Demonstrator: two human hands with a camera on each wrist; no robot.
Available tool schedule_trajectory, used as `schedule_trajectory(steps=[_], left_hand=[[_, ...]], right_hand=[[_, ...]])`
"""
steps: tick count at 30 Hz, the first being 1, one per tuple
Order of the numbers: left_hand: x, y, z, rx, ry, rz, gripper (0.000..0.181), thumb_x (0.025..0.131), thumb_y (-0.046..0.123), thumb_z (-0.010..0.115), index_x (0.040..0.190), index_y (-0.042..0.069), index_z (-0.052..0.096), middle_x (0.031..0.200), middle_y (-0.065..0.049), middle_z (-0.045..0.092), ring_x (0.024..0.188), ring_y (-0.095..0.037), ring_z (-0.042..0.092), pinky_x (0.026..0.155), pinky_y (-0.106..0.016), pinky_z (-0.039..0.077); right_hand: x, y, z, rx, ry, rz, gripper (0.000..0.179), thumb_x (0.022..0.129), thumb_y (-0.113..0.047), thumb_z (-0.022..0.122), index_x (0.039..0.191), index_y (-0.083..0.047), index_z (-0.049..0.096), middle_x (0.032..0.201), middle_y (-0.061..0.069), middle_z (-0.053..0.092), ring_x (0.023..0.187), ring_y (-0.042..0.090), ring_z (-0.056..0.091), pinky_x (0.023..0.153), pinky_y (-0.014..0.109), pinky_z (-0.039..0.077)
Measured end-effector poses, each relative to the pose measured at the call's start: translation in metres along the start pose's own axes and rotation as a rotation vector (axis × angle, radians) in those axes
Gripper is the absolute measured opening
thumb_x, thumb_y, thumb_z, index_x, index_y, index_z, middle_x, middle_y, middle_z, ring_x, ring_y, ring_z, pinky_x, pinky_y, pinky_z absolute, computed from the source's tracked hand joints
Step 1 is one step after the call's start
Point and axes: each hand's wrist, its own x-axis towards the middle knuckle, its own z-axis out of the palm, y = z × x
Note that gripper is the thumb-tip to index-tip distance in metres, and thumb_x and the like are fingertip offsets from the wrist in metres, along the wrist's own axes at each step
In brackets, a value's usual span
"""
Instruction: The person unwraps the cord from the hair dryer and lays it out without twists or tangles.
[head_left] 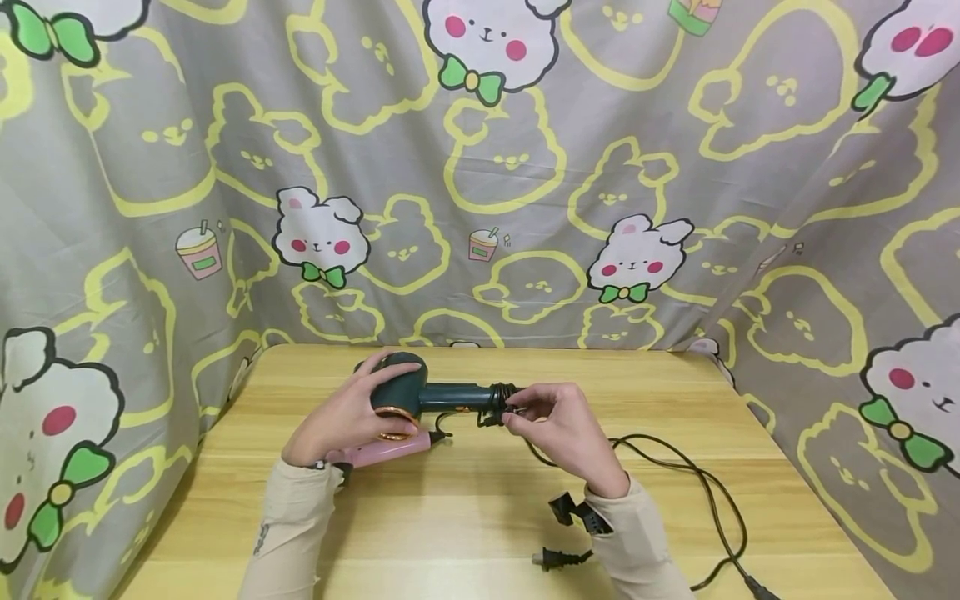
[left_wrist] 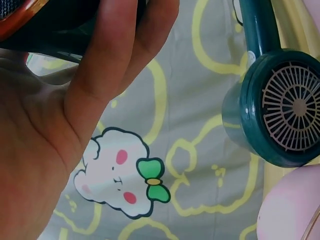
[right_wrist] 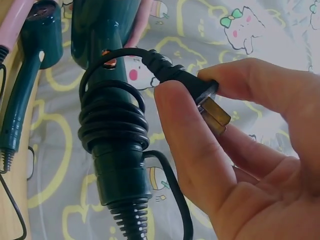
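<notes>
My left hand (head_left: 347, 418) grips a dark green hair dryer (head_left: 453, 397) by its head, fingers over the top and thumb near the copper-coloured rim. The handle points right. Black cord (right_wrist: 112, 125) is wound several times round the handle, seen closely in the right wrist view. Between thumb and finger, my right hand (head_left: 566, 429) pinches the cord's plug (right_wrist: 186, 84), its flat metal prongs exposed beside the coils. Under the left hand lies a pink handled appliance (head_left: 382, 451) with a black cord end.
A second green hair dryer (left_wrist: 292, 107) with a round grille shows in the left wrist view, beside a pink rounded body (left_wrist: 287, 202). Loose black cable (head_left: 720, 500) loops over the right of the wooden table (head_left: 450, 533). A black plug (head_left: 553, 559) lies near the right sleeve. Patterned curtains surround the table.
</notes>
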Motion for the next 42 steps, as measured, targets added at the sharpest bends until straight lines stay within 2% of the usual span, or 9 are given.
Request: schedule_trajectory(steps=[4,8,15,20,24,31,36,39,42], left_hand=[[-0.001,-0.002,-0.003,-0.007,0.020,-0.013,0.091,0.070,0.047,0.095,0.150,0.035,0.052,0.166,-0.012,0.027,0.127,-0.044,0.054,0.095,-0.055,0.053],[-0.003,-0.002,-0.007,-0.021,0.034,-0.037,0.091,0.071,0.048,0.094,0.150,0.036,0.052,0.168,-0.013,0.024,0.131,-0.048,0.053,0.098,-0.059,0.052],[-0.005,-0.007,-0.012,-0.027,0.053,-0.086,0.090,0.071,0.051,0.093,0.150,0.038,0.052,0.170,-0.014,0.020,0.136,-0.052,0.048,0.101,-0.063,0.050],[-0.005,-0.008,-0.015,-0.033,0.061,-0.081,0.090,0.071,0.050,0.094,0.150,0.038,0.052,0.170,-0.014,0.021,0.137,-0.051,0.048,0.101,-0.063,0.049],[-0.006,-0.007,-0.017,-0.042,0.063,-0.081,0.090,0.071,0.050,0.094,0.150,0.038,0.052,0.170,-0.014,0.021,0.137,-0.051,0.048,0.101,-0.064,0.049],[-0.007,-0.007,-0.018,-0.061,0.066,-0.074,0.090,0.070,0.049,0.095,0.149,0.040,0.053,0.170,-0.012,0.022,0.136,-0.050,0.049,0.100,-0.063,0.050],[-0.006,-0.008,-0.018,-0.076,0.063,-0.059,0.090,0.069,0.047,0.095,0.149,0.040,0.053,0.172,-0.012,0.020,0.139,-0.051,0.047,0.101,-0.065,0.048],[-0.007,-0.008,-0.018,-0.087,0.062,-0.060,0.090,0.069,0.046,0.096,0.148,0.040,0.053,0.172,-0.012,0.020,0.138,-0.051,0.047,0.102,-0.066,0.048],[-0.008,-0.009,-0.018,-0.097,0.059,-0.065,0.090,0.068,0.046,0.096,0.148,0.040,0.053,0.171,-0.011,0.021,0.136,-0.050,0.049,0.101,-0.065,0.048]], right_hand=[[0.000,0.001,0.003,0.001,0.000,-0.005,0.010,0.086,-0.014,0.083,0.095,-0.011,0.080,0.084,0.001,0.078,0.073,0.011,0.070,0.069,0.027,0.055],[0.002,0.003,0.005,0.096,-0.042,0.007,0.012,0.087,-0.011,0.081,0.097,-0.005,0.077,0.088,0.008,0.079,0.074,0.014,0.075,0.070,0.028,0.059],[0.007,0.008,0.012,0.312,-0.207,0.074,0.023,0.092,-0.006,0.075,0.110,0.009,0.072,0.095,0.022,0.079,0.082,0.030,0.079,0.078,0.040,0.064],[0.009,0.014,0.017,0.351,-0.289,0.105,0.026,0.093,-0.005,0.073,0.115,0.010,0.072,0.095,0.021,0.078,0.082,0.027,0.079,0.082,0.045,0.063],[0.013,0.024,0.024,0.400,-0.398,0.125,0.031,0.095,-0.003,0.069,0.122,0.012,0.069,0.099,0.023,0.078,0.083,0.023,0.078,0.083,0.042,0.063],[0.020,0.040,0.032,0.387,-0.510,0.115,0.031,0.096,-0.005,0.070,0.124,0.008,0.070,0.101,0.023,0.078,0.082,0.019,0.078,0.082,0.042,0.063],[0.024,0.048,0.033,0.351,-0.518,0.109,0.027,0.097,-0.010,0.070,0.121,0.004,0.074,0.100,0.027,0.077,0.085,0.032,0.078,0.081,0.047,0.063],[0.026,0.053,0.033,0.322,-0.520,0.112,0.026,0.098,-0.014,0.071,0.120,-0.001,0.076,0.102,0.031,0.076,0.084,0.037,0.076,0.075,0.040,0.063],[0.029,0.059,0.034,0.293,-0.519,0.118,0.026,0.099,-0.017,0.071,0.120,-0.004,0.077,0.100,0.031,0.076,0.080,0.031,0.075,0.069,0.032,0.060]])
